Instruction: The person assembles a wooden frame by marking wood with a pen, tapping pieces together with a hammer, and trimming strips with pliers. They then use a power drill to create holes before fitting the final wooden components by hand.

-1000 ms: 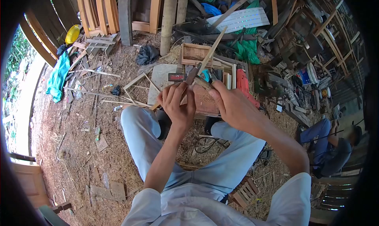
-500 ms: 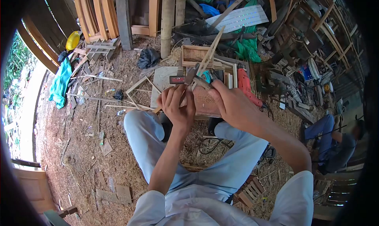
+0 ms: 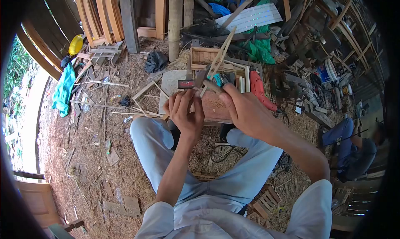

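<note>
My right hand (image 3: 246,111) is wrapped round the wooden handle of a hammer (image 3: 212,87). The dark hammer head (image 3: 201,77) is just above the fingertips of my left hand (image 3: 185,109). Fingers and thumb of that left hand are pinched at the lower end of thin wooden strips (image 3: 221,54), which slant up and away to the right. Anything smaller between the fingertips is hidden. A dark block with a red face (image 3: 186,84) lies just beyond the left fingers. Below both hands is a reddish-brown wooden work surface (image 3: 214,109).
A red power drill (image 3: 259,89) lies right of the work surface, and an open wooden box (image 3: 204,55) sits behind it. Loose sticks (image 3: 143,96) and a black plastic bag (image 3: 156,62) are on the shavings-covered ground at left. Another person (image 3: 358,153) is at far right.
The hammer head has shifted very slightly relative to my left fingers. Both hands keep nearly the same place and grip, and the view has tilted a little.
</note>
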Demonstrator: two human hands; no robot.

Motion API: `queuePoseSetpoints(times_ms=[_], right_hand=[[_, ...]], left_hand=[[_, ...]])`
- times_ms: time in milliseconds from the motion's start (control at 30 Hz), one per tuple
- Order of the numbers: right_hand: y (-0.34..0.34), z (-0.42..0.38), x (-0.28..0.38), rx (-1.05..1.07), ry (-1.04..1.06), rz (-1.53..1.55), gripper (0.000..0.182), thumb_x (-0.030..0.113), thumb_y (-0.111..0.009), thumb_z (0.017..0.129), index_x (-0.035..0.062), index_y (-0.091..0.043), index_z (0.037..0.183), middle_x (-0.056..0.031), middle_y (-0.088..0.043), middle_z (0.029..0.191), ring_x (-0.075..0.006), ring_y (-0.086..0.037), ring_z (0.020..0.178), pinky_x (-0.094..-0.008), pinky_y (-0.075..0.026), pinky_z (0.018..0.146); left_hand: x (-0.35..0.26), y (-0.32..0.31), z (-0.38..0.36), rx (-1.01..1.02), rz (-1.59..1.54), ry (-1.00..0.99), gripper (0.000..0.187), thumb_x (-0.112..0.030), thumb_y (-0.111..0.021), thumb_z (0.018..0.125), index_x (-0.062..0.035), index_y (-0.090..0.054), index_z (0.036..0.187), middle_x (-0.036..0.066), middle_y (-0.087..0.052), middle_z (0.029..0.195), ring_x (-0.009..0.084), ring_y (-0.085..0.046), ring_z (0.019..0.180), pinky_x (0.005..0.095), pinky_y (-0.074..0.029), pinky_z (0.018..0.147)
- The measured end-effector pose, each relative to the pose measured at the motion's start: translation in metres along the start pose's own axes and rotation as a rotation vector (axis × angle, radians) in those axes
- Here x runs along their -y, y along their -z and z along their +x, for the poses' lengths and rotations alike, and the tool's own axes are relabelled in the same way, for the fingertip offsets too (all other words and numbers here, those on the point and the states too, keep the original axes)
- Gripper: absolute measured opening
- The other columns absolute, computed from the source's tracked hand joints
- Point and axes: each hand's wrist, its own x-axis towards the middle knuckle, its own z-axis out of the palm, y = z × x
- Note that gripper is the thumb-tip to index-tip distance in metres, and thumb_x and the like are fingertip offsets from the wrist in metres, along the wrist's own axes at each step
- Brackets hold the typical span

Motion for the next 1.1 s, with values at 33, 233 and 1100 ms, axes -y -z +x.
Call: queuePoseSetpoints(times_ms=[33,233,1100], right_hand=[[0.000,0.001,0.001,-0.044,0.015,0.073,0.026,0.026,-0.039,0.101,0.0005,-0.044,0.105,-0.0240,-0.059,0.064,-0.0465,-0.059,0.064,-0.0558,-0.043,0.053],[-0.006,0.004,-0.002,-0.063,0.054,0.047,0.026,0.026,-0.040,0.101,0.0001,-0.044,0.103,-0.0234,-0.058,0.062,-0.0464,-0.059,0.062,-0.0545,-0.043,0.052],[-0.019,0.007,-0.017,-0.032,-0.042,0.082,0.029,0.017,-0.049,0.095,0.0021,-0.042,0.119,-0.0244,-0.062,0.081,-0.0472,-0.060,0.081,-0.0557,-0.044,0.067]], left_hand=[[0.000,0.000,-0.001,0.002,0.002,0.011,0.015,-0.004,-0.067,0.078,-0.0044,-0.065,0.093,0.006,-0.066,0.088,0.0230,-0.060,0.087,0.0337,-0.035,0.085],[-0.001,-0.001,-0.001,-0.021,0.005,-0.004,0.015,-0.004,-0.068,0.078,-0.0044,-0.064,0.091,0.006,-0.066,0.088,0.0231,-0.060,0.086,0.0335,-0.035,0.084],[0.004,-0.002,0.005,-0.009,0.038,0.037,0.013,-0.007,-0.069,0.081,-0.0086,-0.066,0.094,0.004,-0.066,0.088,0.0228,-0.059,0.087,0.0350,-0.034,0.084]])
